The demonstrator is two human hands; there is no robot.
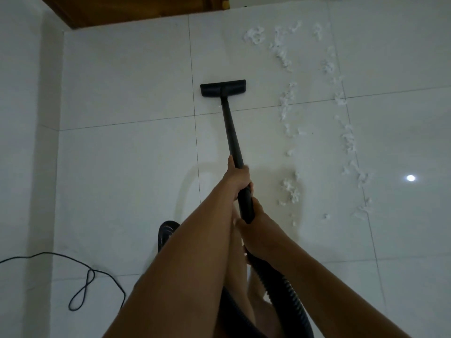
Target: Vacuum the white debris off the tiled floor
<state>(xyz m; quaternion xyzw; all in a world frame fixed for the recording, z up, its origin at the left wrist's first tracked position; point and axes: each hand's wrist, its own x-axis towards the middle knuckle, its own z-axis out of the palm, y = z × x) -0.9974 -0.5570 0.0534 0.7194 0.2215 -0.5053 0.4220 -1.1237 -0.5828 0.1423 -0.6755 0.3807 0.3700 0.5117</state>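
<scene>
Fingers (246, 172) of left hand (238, 178), right hand (258, 228) grip vacuum wand (230, 128) — floor head (222, 88) on tile (136, 167), near white debris (288, 103).

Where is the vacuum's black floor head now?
Head view, upper centre: the flat black floor head rests on the white tiled floor, left of the white fluffy debris.

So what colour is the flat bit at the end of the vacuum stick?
Black. The floor nozzle shows clearly in the head view against the pale tiled floor.

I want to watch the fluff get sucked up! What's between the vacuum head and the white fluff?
Just bare tiled floor, in the head view; the vacuum head sits left of the white fluff.
</scene>
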